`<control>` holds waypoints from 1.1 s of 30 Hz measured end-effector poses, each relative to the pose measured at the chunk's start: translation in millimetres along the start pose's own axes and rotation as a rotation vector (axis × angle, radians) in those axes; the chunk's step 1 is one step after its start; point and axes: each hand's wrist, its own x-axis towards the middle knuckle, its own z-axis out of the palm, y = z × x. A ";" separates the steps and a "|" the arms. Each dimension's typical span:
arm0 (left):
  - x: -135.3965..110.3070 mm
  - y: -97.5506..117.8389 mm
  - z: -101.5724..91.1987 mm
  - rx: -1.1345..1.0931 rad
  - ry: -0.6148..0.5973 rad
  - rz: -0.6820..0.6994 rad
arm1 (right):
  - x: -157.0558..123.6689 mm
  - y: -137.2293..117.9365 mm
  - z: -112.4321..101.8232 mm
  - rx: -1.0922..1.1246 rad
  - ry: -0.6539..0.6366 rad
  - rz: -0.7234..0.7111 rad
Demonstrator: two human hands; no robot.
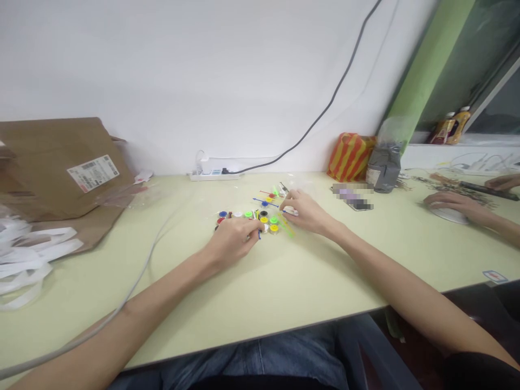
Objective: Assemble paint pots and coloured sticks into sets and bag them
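Note:
On the pale green table (284,281) lies a cluster of small coloured round pieces (268,221) in blue, red, green, yellow and black, with thin coloured sticks (266,201) beside them. My left hand (233,241) rests at the cluster's near left, fingers curled and pinched on a small blue stick-like piece. My right hand (304,211) sits at the cluster's right, fingertips pinched on a small white piece.
A brown paper bag (60,168) and white strips (28,260) lie at the left. A white power strip (213,173) with cables sits by the wall. A striped bag (349,157), grey pouch (384,165) and phone (353,197) stand to the right. Another person's hands (455,206) work far right.

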 end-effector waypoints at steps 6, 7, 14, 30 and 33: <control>0.0 -1.1 1.2 0.026 -0.004 -0.008 | 4.5 -17.7 17.6 0.046 0.003 -0.094; 0.1 -1.1 1.4 0.024 0.000 -0.010 | 5.0 -17.4 18.7 0.050 0.008 -0.095; 2.2 4.4 -1.3 -0.037 0.080 -0.065 | 7.7 -17.5 12.7 0.185 0.166 -0.058; 3.3 5.0 -3.6 -0.124 0.084 -0.163 | 4.2 -32.5 -2.4 0.286 0.152 -0.074; 2.7 4.1 -3.0 -0.139 0.088 -0.186 | 5.7 -12.5 -0.7 0.142 -0.001 0.013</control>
